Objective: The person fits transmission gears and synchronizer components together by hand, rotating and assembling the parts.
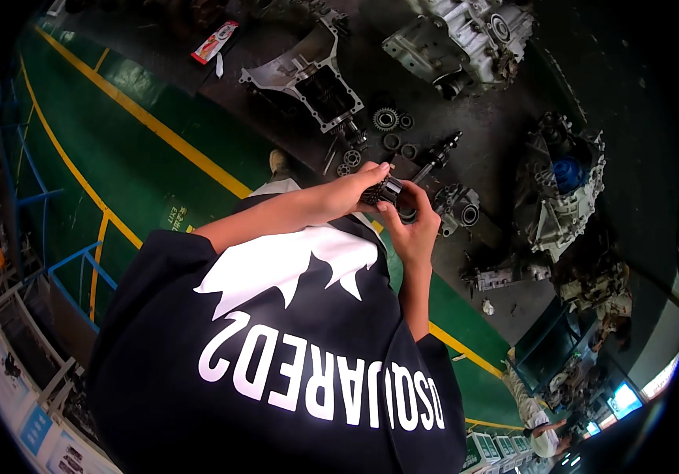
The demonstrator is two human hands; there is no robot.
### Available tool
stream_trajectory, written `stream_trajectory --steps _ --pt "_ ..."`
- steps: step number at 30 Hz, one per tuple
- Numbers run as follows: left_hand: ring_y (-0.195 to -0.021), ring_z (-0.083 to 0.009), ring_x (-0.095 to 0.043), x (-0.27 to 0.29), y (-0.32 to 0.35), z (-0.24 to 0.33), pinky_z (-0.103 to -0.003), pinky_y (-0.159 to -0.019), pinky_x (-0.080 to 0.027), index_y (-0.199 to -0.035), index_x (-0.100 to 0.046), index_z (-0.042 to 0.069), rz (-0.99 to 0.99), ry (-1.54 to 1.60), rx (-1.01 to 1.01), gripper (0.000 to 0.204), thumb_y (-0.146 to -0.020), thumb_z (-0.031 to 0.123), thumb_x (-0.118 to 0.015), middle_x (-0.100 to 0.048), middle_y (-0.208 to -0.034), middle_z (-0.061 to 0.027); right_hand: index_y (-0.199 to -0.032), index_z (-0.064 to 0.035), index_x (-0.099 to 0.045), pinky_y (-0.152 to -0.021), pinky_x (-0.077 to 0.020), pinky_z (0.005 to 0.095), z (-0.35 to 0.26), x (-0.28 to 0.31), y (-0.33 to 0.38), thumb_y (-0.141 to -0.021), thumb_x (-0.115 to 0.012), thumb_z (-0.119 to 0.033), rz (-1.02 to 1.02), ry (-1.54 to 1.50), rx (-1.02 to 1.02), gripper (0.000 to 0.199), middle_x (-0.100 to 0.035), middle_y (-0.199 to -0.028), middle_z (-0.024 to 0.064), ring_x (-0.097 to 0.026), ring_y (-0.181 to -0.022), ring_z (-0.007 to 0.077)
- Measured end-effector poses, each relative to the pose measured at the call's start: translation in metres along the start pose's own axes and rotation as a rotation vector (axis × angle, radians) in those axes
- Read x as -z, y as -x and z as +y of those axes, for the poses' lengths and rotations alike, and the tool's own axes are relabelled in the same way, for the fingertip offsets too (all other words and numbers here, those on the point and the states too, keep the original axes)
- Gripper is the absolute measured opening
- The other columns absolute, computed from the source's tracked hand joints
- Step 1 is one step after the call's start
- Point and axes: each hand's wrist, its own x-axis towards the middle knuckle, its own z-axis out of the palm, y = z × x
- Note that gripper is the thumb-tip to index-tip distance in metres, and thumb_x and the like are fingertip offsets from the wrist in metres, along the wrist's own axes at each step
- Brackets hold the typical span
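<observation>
In front of my chest, both hands grip a dark toothed gear (384,190) with a shinier metal collar. My left hand (350,189) is closed round its left side, thumb along the top. My right hand (418,223) pinches its right side between thumb and fingers. Just beyond lie a toothed metal shaft (439,156), a round gear (385,119), a metal ring (392,142) and a bearing (351,158) on the dark work surface. To the right of my right hand sits a small metal casting with a round bore (458,208). My fingers partly hide the gear.
An opened gearbox housing (328,95) lies ahead, with a large silver gearbox (474,43) farther right. Another housing (549,201) has a blue part (568,174) in it. A red-and-white packet (215,42) rests far left. Blue railings (83,261) stand left; another person (543,438) is lower right.
</observation>
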Motion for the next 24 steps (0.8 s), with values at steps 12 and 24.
stream_trajectory --steps 12,24 --pt "-0.112 -0.0337 -0.069 0.019 -0.012 -0.014 -0.047 -0.107 -0.055 -0.124 -0.057 -0.001 -0.074 0.252 -0.004 0.042 -0.112 0.033 -0.035 -0.063 -0.125 -0.0175 -0.129 0.0000 -0.055 -0.098 -0.0531 0.0341 -0.008 0.008 0.010 -0.075 -0.087 0.001 0.190 -0.608 0.047 0.064 -0.068 -0.123 0.0142 -0.067 -0.109 0.0205" --pt "-0.125 -0.0302 -0.062 0.025 -0.023 0.039 -0.048 -0.110 -0.049 -0.140 -0.053 0.002 -0.368 0.293 0.140 0.053 -0.114 0.040 -0.028 -0.062 -0.135 -0.0150 -0.137 0.0030 -0.058 -0.098 -0.0543 0.0301 -0.038 -0.035 -0.004 -0.078 -0.083 0.002 0.260 -0.379 0.130 0.064 -0.053 -0.145 0.0146 -0.060 -0.126 0.0210"
